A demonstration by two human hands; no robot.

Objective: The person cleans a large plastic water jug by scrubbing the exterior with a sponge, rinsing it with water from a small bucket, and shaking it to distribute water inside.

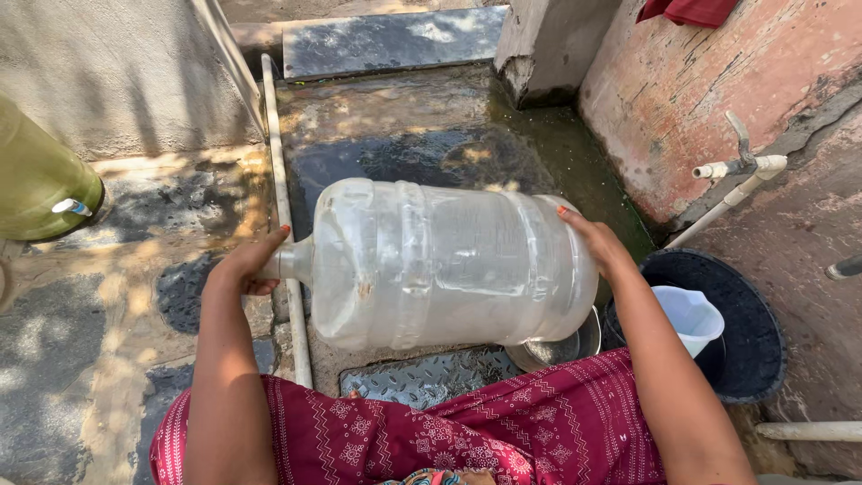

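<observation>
A large clear plastic water jug (440, 260) lies on its side in the air over a wet stone floor, neck to the left. My left hand (247, 265) covers and grips the neck opening. My right hand (597, 242) presses flat against the jug's base at the right. The jug looks nearly empty. A steel bowl (561, 346) shows beneath its right end.
A black tub (750, 314) with a white plastic mug (691, 316) stands at the right, under a white tap (741, 166) on a pinkish wall. A white pipe (283, 207) runs along the floor. A green container (36, 175) stands at far left. Red patterned cloth (449, 431) covers my lap.
</observation>
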